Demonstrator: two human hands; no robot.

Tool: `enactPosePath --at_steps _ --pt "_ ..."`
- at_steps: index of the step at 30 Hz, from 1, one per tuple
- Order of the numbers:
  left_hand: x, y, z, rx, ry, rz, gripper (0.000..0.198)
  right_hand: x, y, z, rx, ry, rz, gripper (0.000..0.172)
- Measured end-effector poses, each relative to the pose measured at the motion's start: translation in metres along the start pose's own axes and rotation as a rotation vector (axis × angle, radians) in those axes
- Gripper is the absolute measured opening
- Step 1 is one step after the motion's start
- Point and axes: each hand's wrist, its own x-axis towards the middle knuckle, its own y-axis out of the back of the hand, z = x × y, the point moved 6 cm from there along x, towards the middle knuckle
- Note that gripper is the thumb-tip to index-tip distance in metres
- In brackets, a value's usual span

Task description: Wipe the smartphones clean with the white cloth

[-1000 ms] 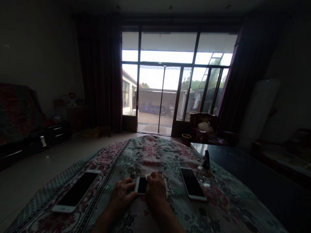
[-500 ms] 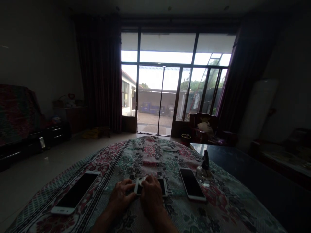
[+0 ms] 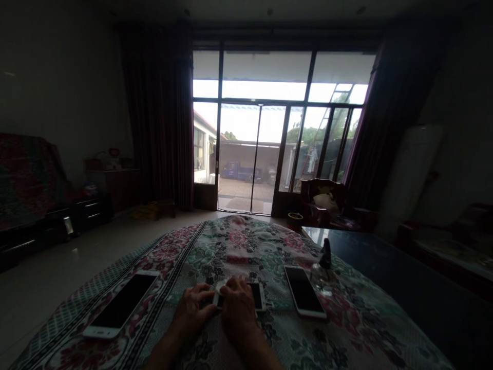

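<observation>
Fingers [image 3: 202,298] of the left hand [image 3: 188,311] and right hand [image 3: 239,306] curve closed over a white smartphone [image 3: 256,294] on a floral cloth [image 3: 234,252], pinching a pale scrap [image 3: 220,289] at its edge. A left smartphone [image 3: 121,306] and right smartphone [image 3: 302,292] lie flat, untouched.

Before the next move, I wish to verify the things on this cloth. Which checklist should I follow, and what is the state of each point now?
1. Left hand and right hand close together at the middle phone: ok.
2. Whether the hands grip the small white piece: cannot tell.
3. Middle phone flat on the floral cloth: ok.
4. Far-left phone flat, apart from the hands: ok.
5. Far-right phone flat, apart from the hands: ok.
6. Glass ornament upright beside the far-right phone: ok.
</observation>
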Motion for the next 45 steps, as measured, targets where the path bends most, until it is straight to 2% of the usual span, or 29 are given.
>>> enactPosePath --at_steps 11,17,23,27,36,42,45 --pt "0.0 0.0 -0.002 -0.022 -0.01 0.036 0.024 -0.017 -0.003 -0.009 0.028 -0.009 0.037 0.026" --pt "0.001 -0.001 -0.003 -0.03 0.006 0.014 0.026 0.003 -0.006 -0.007 -0.019 -0.037 -0.07 0.021" --pt "0.002 0.0 -0.003 -0.044 -0.011 -0.01 0.026 0.03 -0.006 -0.011 -0.106 -0.08 -0.139 0.025" --pt "0.002 0.0 -0.002 -0.031 -0.016 -0.016 0.026 0.036 -0.01 -0.011 -0.162 -0.131 -0.178 0.028" --pt "0.001 0.0 -0.008 -0.071 -0.002 -0.021 0.027 0.009 -0.011 -0.012 -0.108 0.054 -0.146 0.022" --pt "0.0 0.002 -0.01 -0.044 -0.011 0.027 0.026 -0.017 -0.012 -0.011 -0.121 0.091 -0.163 0.024" --pt "0.0 0.002 -0.008 -0.041 -0.019 0.039 0.026 -0.02 -0.009 -0.01 -0.11 0.09 -0.178 0.024"
